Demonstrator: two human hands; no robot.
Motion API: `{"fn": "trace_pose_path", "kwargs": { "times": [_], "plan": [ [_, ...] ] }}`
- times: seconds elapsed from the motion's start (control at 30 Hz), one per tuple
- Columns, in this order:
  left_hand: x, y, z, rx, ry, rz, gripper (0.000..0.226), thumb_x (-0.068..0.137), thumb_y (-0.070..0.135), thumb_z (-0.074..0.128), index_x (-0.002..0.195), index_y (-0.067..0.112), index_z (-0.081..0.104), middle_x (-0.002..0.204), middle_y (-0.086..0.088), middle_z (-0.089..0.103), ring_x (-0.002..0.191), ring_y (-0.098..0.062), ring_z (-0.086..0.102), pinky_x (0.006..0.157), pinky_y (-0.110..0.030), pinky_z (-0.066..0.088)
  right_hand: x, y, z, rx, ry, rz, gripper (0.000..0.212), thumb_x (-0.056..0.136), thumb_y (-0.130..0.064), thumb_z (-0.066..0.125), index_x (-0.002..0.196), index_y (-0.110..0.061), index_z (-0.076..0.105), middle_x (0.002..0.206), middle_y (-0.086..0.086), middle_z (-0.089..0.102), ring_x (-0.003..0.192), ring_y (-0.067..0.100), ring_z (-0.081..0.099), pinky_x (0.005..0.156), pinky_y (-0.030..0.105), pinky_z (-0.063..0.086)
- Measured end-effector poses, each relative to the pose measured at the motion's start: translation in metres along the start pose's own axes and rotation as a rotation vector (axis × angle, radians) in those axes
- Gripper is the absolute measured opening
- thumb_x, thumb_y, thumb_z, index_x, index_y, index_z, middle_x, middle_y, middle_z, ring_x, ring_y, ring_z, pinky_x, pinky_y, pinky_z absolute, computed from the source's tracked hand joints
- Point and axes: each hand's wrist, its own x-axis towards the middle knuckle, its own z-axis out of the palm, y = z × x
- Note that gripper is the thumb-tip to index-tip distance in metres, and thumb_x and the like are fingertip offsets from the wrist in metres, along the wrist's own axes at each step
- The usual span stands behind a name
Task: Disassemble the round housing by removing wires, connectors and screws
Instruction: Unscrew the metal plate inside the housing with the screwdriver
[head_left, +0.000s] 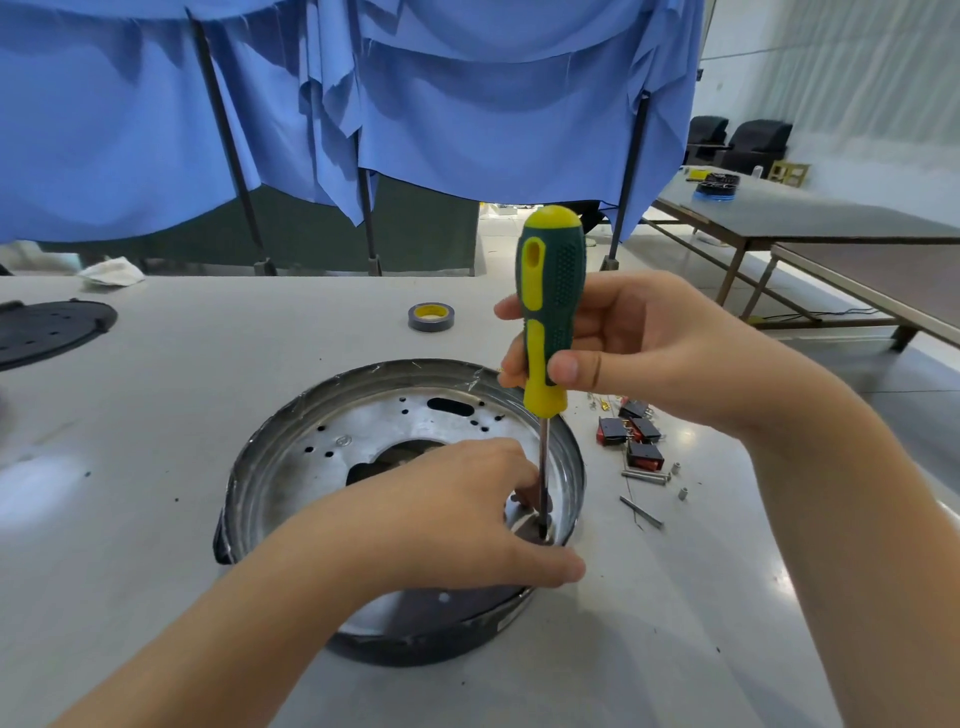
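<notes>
The round metal housing (332, 447) lies open side up on the white table, its shiny floor dotted with holes. My right hand (639, 353) grips a green and yellow screwdriver (550, 312) upright, its shaft reaching down to the housing floor near the right wall. My left hand (462, 514) lies inside the housing, thumb over the near rim, fingers curled by the shaft's tip; what they touch is hidden. To the right of the housing lie removed parts: red and black switches (631, 434), long screws (644, 475) and small spacers (682, 492).
A roll of grey tape (430, 316) sits behind the housing. A black perforated disc (47, 330) lies at the far left, a white rag (111, 272) beyond it. Blue cloth hangs behind the table. Other tables stand to the right.
</notes>
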Motion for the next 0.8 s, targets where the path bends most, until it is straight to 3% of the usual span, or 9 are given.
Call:
{"fn": "trace_pose_path", "kwargs": {
  "times": [0.07, 0.17, 0.27, 0.37, 0.53, 0.67, 0.8],
  "plan": [
    [0.001, -0.002, 0.000, -0.031, -0.005, 0.002, 0.064, 0.059, 0.083, 0.052, 0.101, 0.036, 0.061, 0.100, 0.018, 0.058, 0.093, -0.002, 0.056, 0.083, -0.034, 0.052, 0.001, 0.002, 0.000, -0.001, -0.004, 0.008, 0.048, 0.081, -0.007, 0.060, 0.129, -0.007, 0.051, 0.102, 0.007, 0.073, 0.101, 0.021, 0.069, 0.083, 0.027, 0.053],
    [0.004, -0.004, 0.000, -0.278, 0.028, 0.006, 0.052, 0.069, 0.074, 0.060, 0.106, 0.038, 0.062, 0.095, 0.020, 0.066, 0.087, 0.002, 0.062, 0.083, -0.033, 0.055, 0.000, 0.003, -0.004, -0.004, 0.010, 0.023, 0.050, 0.083, -0.007, 0.057, 0.133, -0.008, 0.046, 0.106, 0.011, 0.072, 0.104, 0.021, 0.068, 0.083, 0.027, 0.053],
    [0.009, -0.003, 0.001, -0.533, 0.126, 0.050, 0.015, 0.088, 0.039, 0.063, 0.102, 0.033, 0.065, 0.095, 0.007, 0.074, 0.090, -0.017, 0.070, 0.085, -0.042, 0.057, -0.002, 0.003, -0.010, 0.011, 0.014, 0.052, 0.048, 0.084, -0.008, 0.058, 0.130, -0.011, 0.048, 0.108, 0.012, 0.071, 0.105, 0.022, 0.067, 0.084, 0.027, 0.054],
    [0.010, -0.003, 0.001, -0.623, 0.220, 0.112, 0.014, 0.093, 0.013, 0.060, 0.093, 0.025, 0.068, 0.086, 0.009, 0.075, 0.081, -0.011, 0.071, 0.082, -0.025, 0.056, -0.001, 0.004, -0.012, -0.003, 0.046, 0.075, 0.042, 0.083, -0.012, 0.067, 0.123, -0.015, 0.055, 0.105, 0.006, 0.073, 0.103, 0.021, 0.068, 0.083, 0.027, 0.054],
    [0.011, -0.004, 0.003, -0.594, 0.261, 0.145, 0.012, 0.092, 0.009, 0.060, 0.089, 0.017, 0.069, 0.082, 0.005, 0.075, 0.077, -0.012, 0.071, 0.083, -0.028, 0.056, 0.002, 0.002, -0.006, -0.172, 0.185, 0.035, 0.037, 0.068, -0.030, 0.076, 0.104, -0.026, 0.066, 0.098, -0.012, 0.072, 0.092, 0.008, 0.069, 0.078, 0.019, 0.055],
    [0.012, -0.004, 0.003, -0.594, 0.266, 0.153, 0.012, 0.091, 0.010, 0.062, 0.087, 0.018, 0.069, 0.081, 0.005, 0.075, 0.077, -0.011, 0.072, 0.083, -0.032, 0.058, -0.003, 0.003, -0.011, -0.132, 0.183, 0.018, 0.042, 0.065, -0.023, 0.074, 0.106, -0.020, 0.067, 0.099, -0.007, 0.074, 0.093, 0.015, 0.071, 0.080, 0.025, 0.057],
    [0.013, -0.007, 0.005, -0.618, 0.291, 0.152, 0.015, 0.087, 0.012, 0.067, 0.075, 0.021, 0.066, 0.078, 0.001, 0.075, 0.077, -0.017, 0.073, 0.083, -0.045, 0.057, -0.005, 0.004, -0.012, 0.012, 0.074, 0.013, 0.049, 0.076, -0.007, 0.066, 0.124, -0.007, 0.056, 0.106, 0.009, 0.073, 0.101, 0.023, 0.070, 0.083, 0.027, 0.055]
  ]
}}
